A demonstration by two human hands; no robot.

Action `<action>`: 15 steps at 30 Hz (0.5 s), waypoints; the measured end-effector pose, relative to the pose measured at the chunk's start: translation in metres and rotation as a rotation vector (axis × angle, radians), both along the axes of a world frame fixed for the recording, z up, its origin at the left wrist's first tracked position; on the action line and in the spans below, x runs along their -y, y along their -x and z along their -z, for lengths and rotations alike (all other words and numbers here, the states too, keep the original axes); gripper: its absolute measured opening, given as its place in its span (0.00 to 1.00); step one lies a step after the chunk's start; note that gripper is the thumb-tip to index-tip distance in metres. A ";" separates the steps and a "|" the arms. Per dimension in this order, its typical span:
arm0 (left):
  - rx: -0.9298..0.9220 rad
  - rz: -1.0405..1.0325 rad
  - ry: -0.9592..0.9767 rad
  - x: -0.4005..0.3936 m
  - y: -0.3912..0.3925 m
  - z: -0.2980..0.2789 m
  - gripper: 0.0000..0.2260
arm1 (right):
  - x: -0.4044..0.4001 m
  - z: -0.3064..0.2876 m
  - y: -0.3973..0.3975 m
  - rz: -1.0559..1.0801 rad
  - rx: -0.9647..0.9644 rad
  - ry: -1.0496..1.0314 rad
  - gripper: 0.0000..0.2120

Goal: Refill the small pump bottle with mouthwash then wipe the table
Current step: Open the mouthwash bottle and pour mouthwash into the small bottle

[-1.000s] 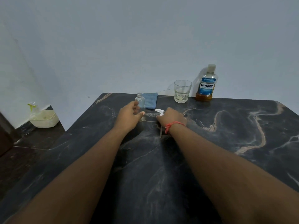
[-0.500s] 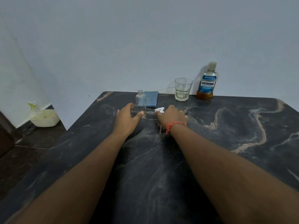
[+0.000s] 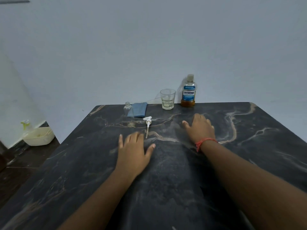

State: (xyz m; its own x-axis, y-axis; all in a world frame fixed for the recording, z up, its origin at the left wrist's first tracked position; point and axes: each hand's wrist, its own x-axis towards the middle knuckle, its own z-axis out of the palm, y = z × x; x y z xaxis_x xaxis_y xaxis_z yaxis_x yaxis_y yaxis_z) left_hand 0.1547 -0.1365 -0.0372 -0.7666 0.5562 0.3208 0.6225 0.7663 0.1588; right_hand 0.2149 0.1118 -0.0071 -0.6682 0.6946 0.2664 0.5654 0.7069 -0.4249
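The dark marble table [image 3: 166,188] fills the lower view, and everything on it can be placed from the tumbler [image 3: 167,99] standing at its far edge. Right of the tumbler, just beside it, the mouthwash bottle [image 3: 189,91] stands upright with its cap on and a low band of amber liquid at the bottom; the tumbler itself holds a shallow layer of pale liquid. Left of the tumbler lies a folded blue cloth [image 3: 138,109], and touching the cloth's left edge stands the small pump bottle [image 3: 127,109], clear, open-necked and seemingly empty. Nearer than the tumbler and slightly left, the white pump head [image 3: 147,124] lies flat with its tube pointing toward the person. The left hand [image 3: 133,152] is spread flat over the table below the pump, holding nothing; the right hand [image 3: 200,128], with a red wrist thread [image 3: 205,141], is relaxed with loosely extended fingers, nearer than the tumbler and to its right. Far left of the tumbler, off the table, a cream tub [image 3: 39,136] sits on the floor.
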 end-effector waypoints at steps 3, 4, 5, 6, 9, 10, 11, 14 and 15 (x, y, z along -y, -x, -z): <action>0.133 -0.050 0.104 0.013 -0.016 0.011 0.38 | -0.019 0.003 -0.011 0.011 -0.013 0.016 0.23; 0.170 -0.056 0.122 0.017 -0.016 0.013 0.39 | -0.025 0.005 -0.012 0.009 -0.014 0.022 0.23; 0.190 -0.057 0.143 0.019 -0.015 0.015 0.39 | -0.031 0.006 -0.011 0.006 -0.014 0.026 0.24; 0.196 -0.056 0.160 0.020 -0.015 0.015 0.39 | -0.036 0.006 -0.008 0.000 -0.019 0.032 0.24; 0.203 -0.059 0.185 0.017 -0.013 0.016 0.39 | -0.050 0.005 0.010 -0.020 -0.064 0.080 0.26; 0.207 -0.061 0.188 0.016 -0.013 0.017 0.40 | -0.055 0.005 0.019 -0.019 -0.084 0.106 0.27; 0.209 -0.063 0.190 0.016 -0.013 0.016 0.40 | -0.060 0.004 0.028 -0.015 -0.108 0.141 0.28; 0.209 -0.061 0.197 0.018 -0.014 0.014 0.45 | -0.075 0.001 0.061 0.000 -0.223 0.264 0.33; 0.214 -0.064 0.201 0.018 -0.013 0.015 0.45 | -0.080 0.000 0.075 0.008 -0.269 0.296 0.35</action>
State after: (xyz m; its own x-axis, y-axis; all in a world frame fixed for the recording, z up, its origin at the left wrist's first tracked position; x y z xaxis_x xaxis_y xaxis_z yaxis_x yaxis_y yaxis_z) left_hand 0.1681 -0.1547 -0.0517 -0.8404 0.5408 0.0363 0.5408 0.8321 0.1227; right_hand 0.1401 0.1917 -0.0074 -0.5960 0.7725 0.2192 0.4111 0.5280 -0.7431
